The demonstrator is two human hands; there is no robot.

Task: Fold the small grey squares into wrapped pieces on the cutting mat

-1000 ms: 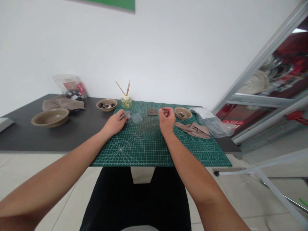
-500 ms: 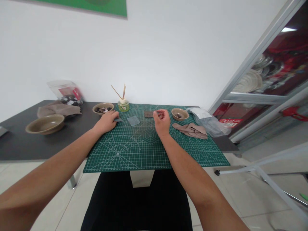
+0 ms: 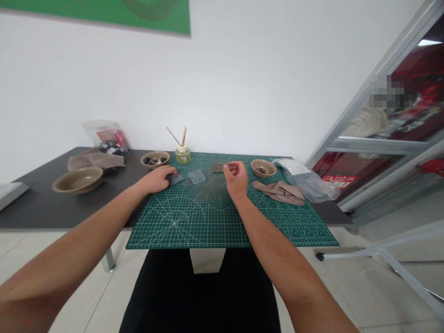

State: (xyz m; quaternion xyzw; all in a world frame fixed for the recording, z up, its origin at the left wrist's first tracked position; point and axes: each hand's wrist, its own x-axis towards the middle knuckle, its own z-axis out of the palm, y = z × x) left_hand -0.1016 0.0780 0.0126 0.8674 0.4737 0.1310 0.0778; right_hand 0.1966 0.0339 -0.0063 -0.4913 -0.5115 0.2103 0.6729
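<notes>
My left hand (image 3: 160, 179) rests at the left edge of the green cutting mat (image 3: 222, 231), its fingers closed at a small grey square (image 3: 176, 179). A second translucent grey square (image 3: 197, 176) lies to its right. My right hand (image 3: 236, 178) has its fingers pinched at the right end of a flat brown piece (image 3: 218, 167); anything between the fingertips is too small to name. Behind my left hand, a bowl (image 3: 155, 158) holds dark and light pieces. Right of my right hand stands another bowl (image 3: 263, 168) with a few dark pieces.
A reed diffuser (image 3: 183, 154) stands at the mat's back edge. A brown cloth (image 3: 280, 192) and a clear plastic bag (image 3: 308, 180) lie at the right. On the left are a larger bowl (image 3: 79, 181), another cloth (image 3: 95, 159) and a clear tub (image 3: 107, 137).
The view has shifted slightly left. More of the grey square at my left hand shows. My right hand remains beside the brown piece.
</notes>
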